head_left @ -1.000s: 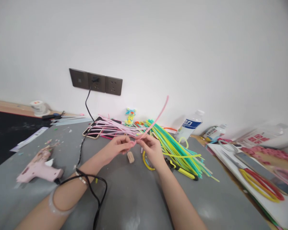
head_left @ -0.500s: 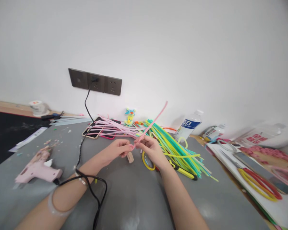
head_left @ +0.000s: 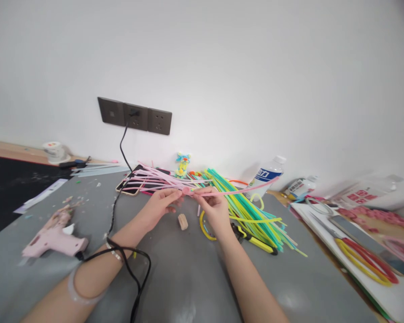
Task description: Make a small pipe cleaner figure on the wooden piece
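Observation:
Between my hands is a pink pipe cleaner (head_left: 247, 190), its near end curled into a small coil (head_left: 187, 191). My left hand (head_left: 163, 207) pinches the coil at its left side with thumb and forefinger. Close beside it, my right hand (head_left: 212, 207) grips the strand, and its long free end stretches off to the right. Below the hands a small wooden block (head_left: 182, 221) lies on the grey tabletop (head_left: 188, 273). Behind the left hand is a bunch of light pink pipe cleaners (head_left: 161, 178); green and yellow ones (head_left: 252, 211) lie right of the right hand.
A pink glue gun (head_left: 54, 240) lies at left; its black cord (head_left: 144, 255) crosses my left forearm. Right of my hand are a yellow-handled cutting tool (head_left: 261, 243) and a water bottle (head_left: 265, 177). Scissors (head_left: 365, 260) and a phone (head_left: 370, 242) lie far right.
The pipe cleaner's free end has swung down from pointing up to lying nearly level toward the right. Both hands have risen slightly, and the wooden block is now fully in sight.

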{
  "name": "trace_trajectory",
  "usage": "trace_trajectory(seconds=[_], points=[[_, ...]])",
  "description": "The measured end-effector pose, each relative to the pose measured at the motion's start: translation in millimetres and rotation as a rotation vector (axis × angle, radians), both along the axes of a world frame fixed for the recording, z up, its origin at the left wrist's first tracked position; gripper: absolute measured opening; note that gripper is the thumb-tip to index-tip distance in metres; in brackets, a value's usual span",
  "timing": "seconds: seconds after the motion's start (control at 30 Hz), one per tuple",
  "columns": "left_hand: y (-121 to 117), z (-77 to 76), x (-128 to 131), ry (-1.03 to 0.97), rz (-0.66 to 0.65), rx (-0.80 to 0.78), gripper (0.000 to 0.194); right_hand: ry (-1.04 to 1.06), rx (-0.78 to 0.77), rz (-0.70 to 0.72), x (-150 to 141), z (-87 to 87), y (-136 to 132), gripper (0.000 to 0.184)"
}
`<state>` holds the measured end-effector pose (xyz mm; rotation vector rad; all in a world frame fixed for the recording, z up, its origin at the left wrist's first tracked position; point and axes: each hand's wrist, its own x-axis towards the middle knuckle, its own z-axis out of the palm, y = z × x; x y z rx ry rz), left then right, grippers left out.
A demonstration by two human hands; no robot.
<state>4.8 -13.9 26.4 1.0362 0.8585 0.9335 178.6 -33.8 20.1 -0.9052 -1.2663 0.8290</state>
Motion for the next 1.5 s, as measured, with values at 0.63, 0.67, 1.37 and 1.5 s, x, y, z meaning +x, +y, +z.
trace_trajectory(seconds=[0.63, 0.67, 1.37, 1.5], points=[[-5, 2.5, -4, 0.199, -0.333, 0.181, 0.034, -0.101, -0.177, 0.329, 9, 11.0, -7, 0.017], [-6, 2.0, -5, 0.216, -0.384, 0.200, 0.033, -0.122, -0.204, 0.389, 10, 12.9, -8, 0.018], [1, 0.0, -1, 0.201, -0.079, 0.205, 0.041, -0.111, -0.170, 0.328, 12, 7.7, -3, 0.021], [0, 0.6, -1, 0.198, -0.090, 0.229, 0.040, -0.121, -0.166, 0.339, 11, 10.2, -4, 0.020]])
